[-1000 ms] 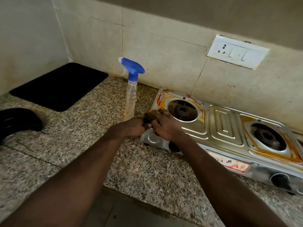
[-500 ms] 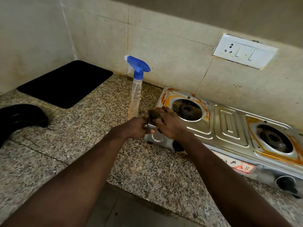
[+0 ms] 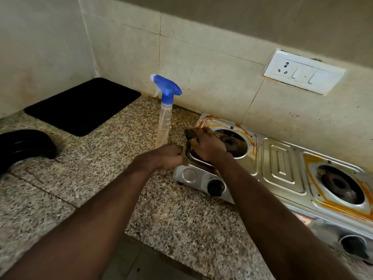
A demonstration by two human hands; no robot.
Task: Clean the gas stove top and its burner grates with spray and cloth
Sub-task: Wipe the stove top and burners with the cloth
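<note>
A two-burner steel gas stove [image 3: 280, 164] sits on the granite counter, with orange stains around the left burner [image 3: 230, 142] and the right burner [image 3: 341, 184]. No grates lie on it. My right hand [image 3: 205, 144] presses a dark cloth [image 3: 190, 133] on the stove's front-left corner, beside the left burner. At the stove's left edge, my left hand [image 3: 163, 156] is closed on the rim. A clear spray bottle [image 3: 164, 118] with a blue trigger head stands upright just left of the stove, behind my left hand.
A black mat [image 3: 80, 106] lies in the counter's back-left corner. A black curved object [image 3: 26, 146] rests at the far left. Two black knobs [image 3: 216, 186] [image 3: 353, 245] stick out of the stove's front. A white socket plate [image 3: 302, 71] is on the tiled wall.
My right hand has slid the cloth a little toward the back along the stove's left side. The left hand stays on the edge. The view has shifted slightly.
</note>
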